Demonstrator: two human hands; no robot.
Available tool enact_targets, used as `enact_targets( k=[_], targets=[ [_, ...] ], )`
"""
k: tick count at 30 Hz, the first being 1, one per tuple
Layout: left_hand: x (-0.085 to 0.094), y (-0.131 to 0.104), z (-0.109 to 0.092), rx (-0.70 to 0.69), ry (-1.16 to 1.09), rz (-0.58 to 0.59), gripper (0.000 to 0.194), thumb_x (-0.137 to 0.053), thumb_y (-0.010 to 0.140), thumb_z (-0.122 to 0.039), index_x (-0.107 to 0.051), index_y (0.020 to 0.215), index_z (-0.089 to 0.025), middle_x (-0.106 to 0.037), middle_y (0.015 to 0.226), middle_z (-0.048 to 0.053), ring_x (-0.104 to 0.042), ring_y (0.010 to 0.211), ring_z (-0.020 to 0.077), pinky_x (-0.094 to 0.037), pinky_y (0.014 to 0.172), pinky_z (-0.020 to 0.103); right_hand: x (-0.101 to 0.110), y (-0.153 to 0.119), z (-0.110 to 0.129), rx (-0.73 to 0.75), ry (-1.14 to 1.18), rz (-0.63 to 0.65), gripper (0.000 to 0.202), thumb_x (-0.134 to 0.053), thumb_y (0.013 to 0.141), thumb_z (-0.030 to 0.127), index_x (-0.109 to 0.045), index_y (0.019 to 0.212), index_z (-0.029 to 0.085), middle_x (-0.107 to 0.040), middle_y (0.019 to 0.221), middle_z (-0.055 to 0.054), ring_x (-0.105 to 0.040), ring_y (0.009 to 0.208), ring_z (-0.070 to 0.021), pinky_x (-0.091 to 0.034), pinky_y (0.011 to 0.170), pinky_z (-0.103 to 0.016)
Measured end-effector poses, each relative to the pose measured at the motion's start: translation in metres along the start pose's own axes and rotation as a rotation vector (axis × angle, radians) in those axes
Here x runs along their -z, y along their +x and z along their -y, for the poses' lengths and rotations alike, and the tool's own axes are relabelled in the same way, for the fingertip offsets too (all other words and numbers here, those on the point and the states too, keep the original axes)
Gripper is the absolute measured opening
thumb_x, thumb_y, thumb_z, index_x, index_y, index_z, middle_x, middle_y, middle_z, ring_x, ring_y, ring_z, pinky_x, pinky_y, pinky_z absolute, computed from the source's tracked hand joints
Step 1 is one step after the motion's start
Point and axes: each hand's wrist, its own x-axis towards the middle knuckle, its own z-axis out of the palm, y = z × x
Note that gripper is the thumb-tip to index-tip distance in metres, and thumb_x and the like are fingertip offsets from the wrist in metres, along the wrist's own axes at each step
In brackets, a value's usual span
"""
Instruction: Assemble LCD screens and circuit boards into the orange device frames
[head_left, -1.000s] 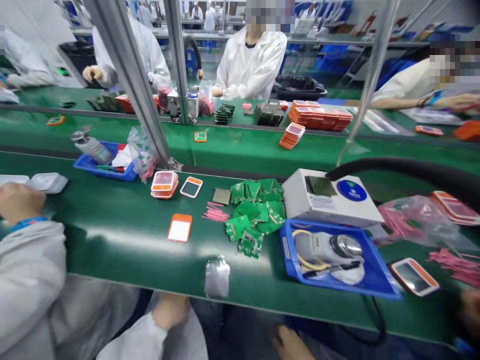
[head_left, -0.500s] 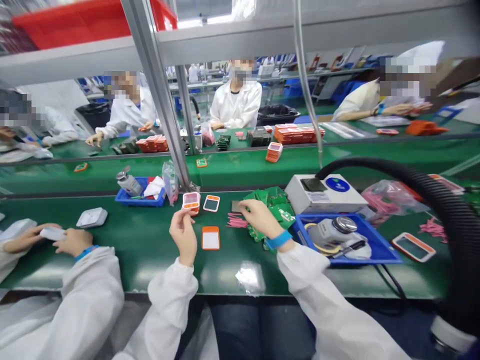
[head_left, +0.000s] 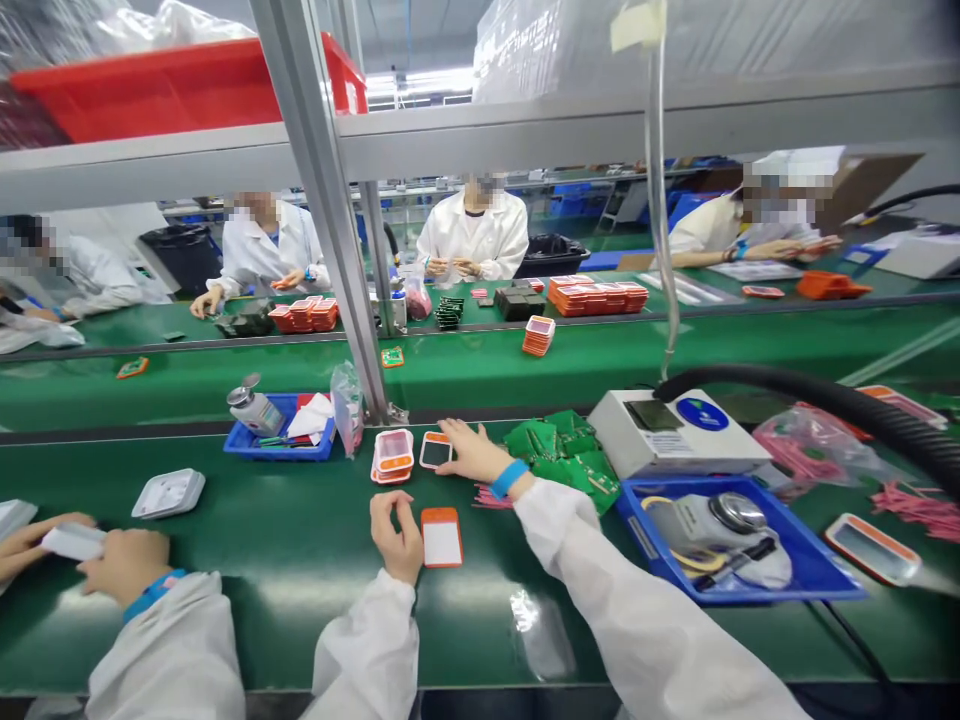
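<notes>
Lying just below the frame's centre, a dark-screened case (head_left: 434,453) has the right hand (head_left: 480,457) at its right edge, fingers spread, grip unclear. Lower, the left hand (head_left: 397,538) curls loosely beside a white-panelled orange case (head_left: 442,538), any hold unclear.

Bench (head_left: 300,570): carries, left to right, tray (head_left: 281,455) with bottle (head_left: 256,414) inside; frame stack (head_left: 392,458); screen (head_left: 433,454), just beside the stack; circuit boards (head_left: 559,445); box (head_left: 649,450). Second tray (head_left: 787,592): before the box, second bottle (head_left: 691,525) and pen (head_left: 739,563) inside. Panel (head_left: 442,540): before the screen. Strips (head_left: 490,496): before the circuit boards, to the left. Conveyor (head_left: 465,380): behind the bench, second frame stack (head_left: 538,337) on it.
</notes>
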Motion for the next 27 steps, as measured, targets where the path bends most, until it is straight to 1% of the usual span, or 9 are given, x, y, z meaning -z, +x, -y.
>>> enact_targets(
  k=[2,4,6,8,11,13,15,18,27],
  targets=[
    [-0.002,-0.001,0.000,0.009,-0.008,0.011,0.022,-0.053,0.092,-0.033,-0.058,0.083,-0.014,-0.058,0.073,-0.002,-0.057,0.066,0.0111,-0.049,0.062,0.027,0.002,-0.020,-0.020,-0.017,-0.026,-0.057,0.050,-0.059,0.090,0.035,-0.045,0.135,0.019,-0.045,0.143,-0.012,-0.043,0.130,-0.0307,-0.032,0.108,-0.059],
    [-0.003,-0.001,0.000,0.025,-0.018,0.031,0.022,-0.052,0.092,-0.033,-0.058,0.083,-0.014,-0.058,0.074,-0.002,-0.057,0.066,0.0112,-0.049,0.062,0.028,-0.002,-0.045,-0.038,-0.031,-0.063,-0.096,0.046,-0.057,0.091,0.029,-0.047,0.134,0.016,-0.049,0.140,-0.015,-0.044,0.131,-0.0315,-0.030,0.109,-0.060],
    [-0.004,-0.001,0.000,0.040,-0.027,0.062,0.023,-0.053,0.092,-0.034,-0.057,0.082,-0.014,-0.058,0.073,-0.002,-0.056,0.066,0.0112,-0.049,0.063,0.028,-0.010,-0.065,-0.050,-0.019,-0.110,-0.113,0.042,-0.054,0.091,0.023,-0.049,0.131,0.011,-0.052,0.137,-0.019,-0.046,0.130,-0.0325,-0.031,0.108,-0.060],
    [-0.004,-0.001,-0.001,0.052,-0.033,0.094,0.024,-0.053,0.092,-0.034,-0.057,0.079,-0.014,-0.057,0.071,-0.002,-0.056,0.065,0.0111,-0.048,0.062,0.028,-0.019,-0.075,-0.057,0.016,-0.163,-0.129,0.039,-0.050,0.092,0.017,-0.050,0.129,0.008,-0.053,0.135,-0.023,-0.048,0.129,-0.0326,-0.032,0.108,-0.060],
    [-0.004,-0.001,-0.002,0.061,-0.032,0.116,0.025,-0.052,0.092,-0.034,-0.057,0.078,-0.014,-0.057,0.069,-0.002,-0.056,0.064,0.0107,-0.048,0.061,0.027,-0.030,-0.074,-0.063,0.090,-0.249,-0.159,0.038,-0.045,0.091,0.007,-0.051,0.129,0.006,-0.056,0.132,-0.024,-0.050,0.128,-0.0303,-0.033,0.110,-0.057],
    [-0.003,-0.001,-0.002,0.066,-0.027,0.118,0.025,-0.052,0.092,-0.034,-0.057,0.078,-0.014,-0.057,0.069,-0.003,-0.056,0.063,0.0105,-0.048,0.060,0.026,-0.036,-0.069,-0.065,0.140,-0.305,-0.168,0.038,-0.047,0.089,0.004,-0.053,0.127,0.007,-0.059,0.129,-0.020,-0.053,0.126,-0.0279,-0.036,0.109,-0.054],
    [-0.003,0.000,-0.002,0.070,-0.017,0.119,0.025,-0.052,0.092,-0.034,-0.057,0.079,-0.014,-0.057,0.068,-0.003,-0.056,0.062,0.0105,-0.048,0.060,0.026,-0.039,-0.064,-0.066,0.183,-0.358,-0.171,0.035,-0.053,0.089,0.006,-0.055,0.125,0.009,-0.061,0.127,-0.016,-0.056,0.122,-0.0260,-0.040,0.106,-0.051],
    [-0.002,0.000,0.000,0.080,-0.002,0.128,0.026,-0.052,0.092,-0.035,-0.058,0.079,-0.014,-0.058,0.067,-0.003,-0.057,0.062,0.0105,-0.049,0.060,0.027,-0.043,-0.063,-0.066,0.229,-0.428,-0.174,0.031,-0.059,0.090,0.015,-0.057,0.121,0.012,-0.062,0.125,-0.011,-0.058,0.117,-0.0246,-0.043,0.102,-0.051],
    [-0.003,0.001,0.002,0.098,0.007,0.167,0.028,-0.054,0.091,-0.038,-0.060,0.078,-0.014,-0.060,0.066,-0.002,-0.058,0.061,0.0108,-0.049,0.061,0.027,-0.046,-0.065,-0.065,0.285,-0.515,-0.171,0.028,-0.061,0.090,0.024,-0.060,0.116,0.013,-0.063,0.122,-0.010,-0.059,0.114,-0.0237,-0.046,0.100,-0.050]
  ],
)
